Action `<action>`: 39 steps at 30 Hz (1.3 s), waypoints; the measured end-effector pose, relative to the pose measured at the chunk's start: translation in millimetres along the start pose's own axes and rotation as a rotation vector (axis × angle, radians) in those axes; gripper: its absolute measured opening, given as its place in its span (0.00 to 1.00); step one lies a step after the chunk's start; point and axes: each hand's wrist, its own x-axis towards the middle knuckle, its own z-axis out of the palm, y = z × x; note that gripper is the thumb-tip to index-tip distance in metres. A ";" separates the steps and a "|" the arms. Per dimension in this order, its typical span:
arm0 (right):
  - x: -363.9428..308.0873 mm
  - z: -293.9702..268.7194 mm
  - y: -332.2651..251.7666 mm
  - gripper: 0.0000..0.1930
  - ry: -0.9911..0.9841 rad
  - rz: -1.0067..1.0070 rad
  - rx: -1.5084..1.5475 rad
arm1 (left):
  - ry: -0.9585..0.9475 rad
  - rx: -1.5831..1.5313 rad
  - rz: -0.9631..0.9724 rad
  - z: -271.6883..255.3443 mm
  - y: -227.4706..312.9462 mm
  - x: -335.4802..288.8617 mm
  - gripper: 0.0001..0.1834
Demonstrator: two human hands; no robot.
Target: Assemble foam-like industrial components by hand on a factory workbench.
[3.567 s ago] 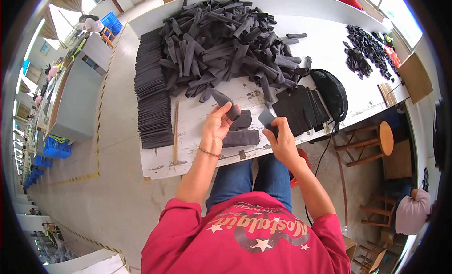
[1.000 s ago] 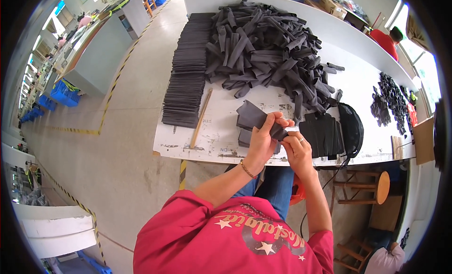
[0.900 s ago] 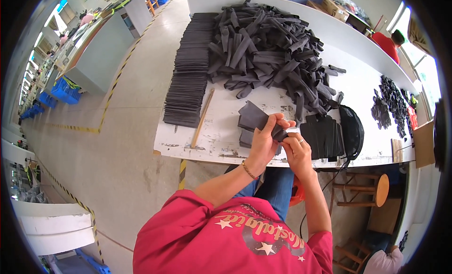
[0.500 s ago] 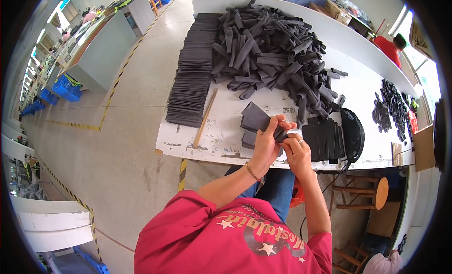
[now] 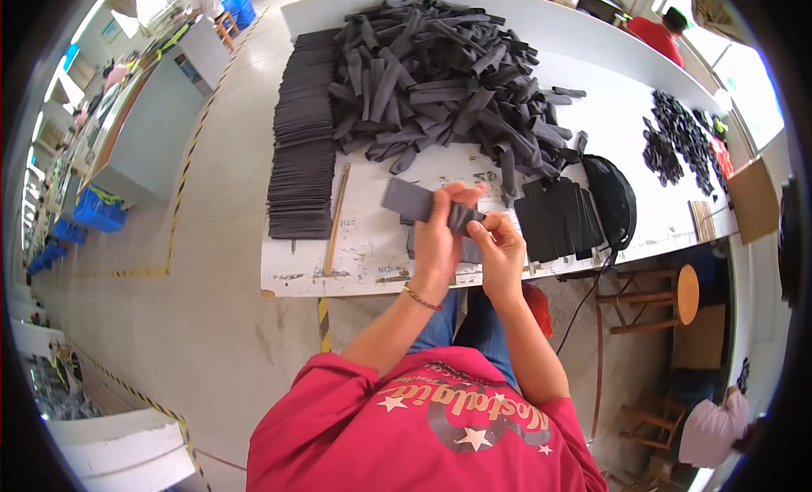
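Note:
A dark grey fabric strip (image 5: 408,198) is held between my two hands above the near edge of the table. My left hand (image 5: 436,238) is closed around its middle, with the flat end sticking out to the left. At the strip's other end, which looks gathered or folded, my right hand (image 5: 502,248) pinches the fabric between thumb and fingers. Beneath my hands lie more grey fabric pieces (image 5: 470,252), partly hidden. To the right of my right hand sits a fanned stack of flat dark pieces (image 5: 554,226).
A large heap of rolled grey fabric pieces (image 5: 440,82) covers the far table. A long neat stack (image 5: 302,145) runs along the left, beside a wooden stick (image 5: 337,226). A black rounded bag-like thing (image 5: 613,200) stands right. A wooden stool (image 5: 687,294) is below right.
The view has shifted, so the table sits further left. My hands have turned the strip, its flat end now pointing left, and my right fingers have moved down along its gathered end.

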 end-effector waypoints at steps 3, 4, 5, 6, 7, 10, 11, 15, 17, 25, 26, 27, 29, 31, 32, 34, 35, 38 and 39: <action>-8.5 -13.0 6.7 0.06 0.023 -0.011 0.126 | 0.053 0.052 0.024 1.3 7.7 2.7 0.20; -9.9 -16.1 8.6 0.05 0.005 0.060 0.234 | 0.005 0.010 -0.003 -2.1 6.1 1.8 0.20; -8.8 -12.3 -3.1 0.05 0.010 0.061 0.236 | -0.036 -0.034 -0.030 -4.7 4.2 -0.4 0.20; -5.9 -4.4 -25.0 0.04 0.008 0.223 0.296 | -0.034 -0.032 -0.033 -5.2 4.6 -1.2 0.20; -4.2 -2.1 -37.4 0.04 0.015 0.386 0.354 | -0.037 -0.017 -0.037 -4.4 4.8 -2.3 0.20; -1.9 -9.6 -14.7 0.05 0.008 -0.018 0.030 | 0.025 0.000 -0.036 -7.1 13.5 -5.4 0.19; -1.6 -8.6 -15.7 0.05 0.052 -0.337 -0.256 | 0.102 0.000 -0.016 -12.4 21.7 -5.6 0.19; -3.5 -14.6 -13.3 0.06 -0.017 -0.366 -0.300 | 0.207 0.181 0.033 -39.9 41.5 -4.3 0.14; -1.5 -16.9 -9.5 0.05 -0.035 -0.326 -0.279 | 0.226 0.144 0.017 -44.6 43.8 -4.8 0.12; 8.2 -32.6 10.7 0.05 -0.112 0.248 -0.007 | 0.212 0.317 -0.045 -57.7 45.8 -3.9 0.11; 7.3 -33.7 12.0 0.05 -0.126 0.302 -0.034 | 0.215 0.317 -0.048 -63.2 43.4 -6.3 0.11; 5.4 -33.6 12.9 0.05 -0.124 0.305 -0.034 | 0.224 0.304 -0.022 -68.8 40.3 -10.1 0.11; -1.3 -31.7 11.3 0.07 -0.135 0.436 0.109 | 0.230 0.287 -0.004 -73.3 36.5 -14.7 0.10; -10.9 -29.6 11.0 0.07 -0.147 0.407 0.084 | 0.108 0.245 0.054 -72.4 38.5 -15.3 0.10; -14.5 -29.1 10.1 0.08 -0.124 0.283 -0.047 | 0.061 0.232 0.049 -71.3 40.6 -13.1 0.10; -18.9 -28.5 2.6 0.07 -0.079 -0.040 -0.347 | 0.046 0.275 0.060 -66.2 42.4 -13.3 0.11; -20.8 -26.6 -0.6 0.07 -0.076 -0.044 -0.347 | 0.034 0.320 0.078 -57.9 45.7 -12.9 0.13; -20.1 -24.0 -11.3 0.13 0.041 -0.694 -0.615 | 0.159 0.704 0.372 -39.5 55.6 -24.4 0.14; -19.3 -24.0 -14.5 0.13 0.041 -0.695 -0.614 | 0.245 0.861 0.458 -38.5 58.4 -34.3 0.13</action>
